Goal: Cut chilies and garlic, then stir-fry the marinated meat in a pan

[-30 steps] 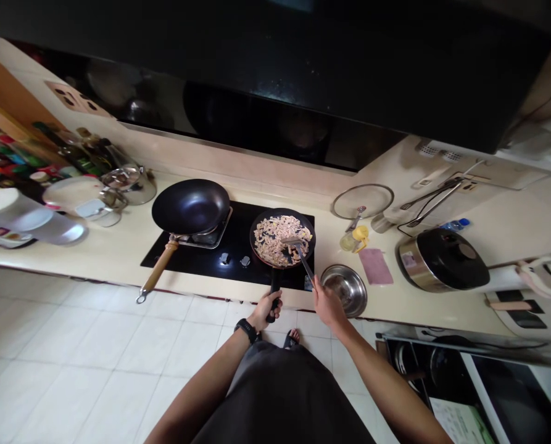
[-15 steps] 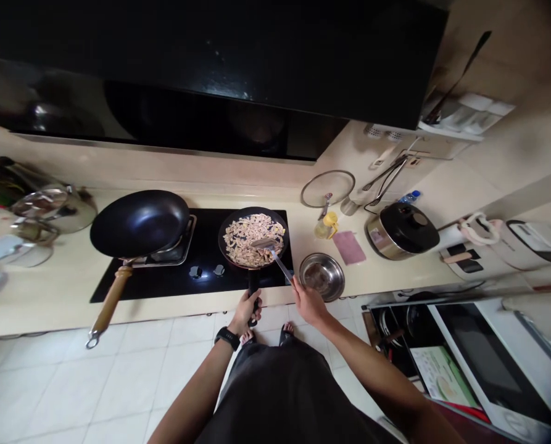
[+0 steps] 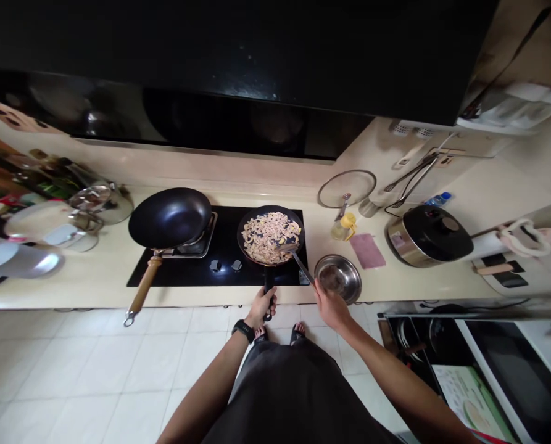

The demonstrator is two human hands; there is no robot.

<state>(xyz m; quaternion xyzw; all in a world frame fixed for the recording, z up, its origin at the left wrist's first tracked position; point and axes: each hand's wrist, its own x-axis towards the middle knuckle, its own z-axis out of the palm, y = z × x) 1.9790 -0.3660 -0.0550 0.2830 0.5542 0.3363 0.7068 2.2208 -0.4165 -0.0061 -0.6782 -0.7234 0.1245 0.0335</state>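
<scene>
A black frying pan [image 3: 302, 229] sits on the right side of the black cooktop [image 3: 229, 280]. Pale strips of food [image 3: 266, 234], probably meat, with some yellow bits are spread over its base. My left hand [image 3: 260, 306] is wrapped round the pan's black handle. In my right hand [image 3: 329, 303] is a spatula [image 3: 303, 269], gripped by its handle; the blade rests among the food at the pan's right front. Just beyond that hand stands a metal bowl [image 3: 356, 290] on the counter.
A wok [image 3: 169, 217] with a wooden handle stands on the left burner. Right of the cooktop are an oil bottle [image 3: 343, 228], a pink cloth [image 3: 368, 251], a glass lid [image 3: 348, 188] and an electric cooker [image 3: 430, 237]. Pots [image 3: 48, 228] crowd the left counter. The range hood [image 3: 238, 61] hangs low above.
The view has swung left, so things appear further right. The spatula blade has moved toward the pan's near right side, and the food has shifted left, baring part of the base there.
</scene>
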